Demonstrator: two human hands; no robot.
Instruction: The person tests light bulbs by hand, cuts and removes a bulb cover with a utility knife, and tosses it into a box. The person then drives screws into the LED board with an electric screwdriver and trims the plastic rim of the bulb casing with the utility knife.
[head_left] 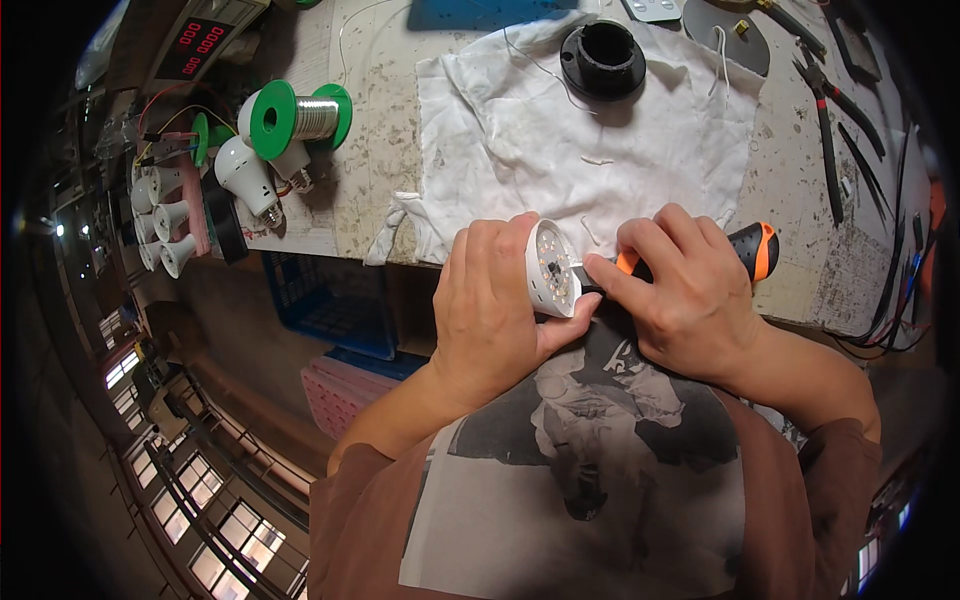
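Note:
My left hand (487,295) is wrapped round an LED bulb housing (538,282), a white cup with its cover off. Its round board (553,262), dotted with small LEDs, faces right. In my right hand (690,290) is a tool with a black and orange handle (757,250). The tool's dark front end meets the rim of the housing by my left thumb; its exact shape is partly hidden by my fingers. Both hands are at the table's near edge, in front of a white cloth (480,150).
A black ring-shaped fixture (603,62) stands on the cloth. Solder wire on a green spool (300,118) and white bulbs (243,175) are at left, near a red digital display (195,48). Pliers (826,140) lie at right. A blue crate (330,305) sits below the table.

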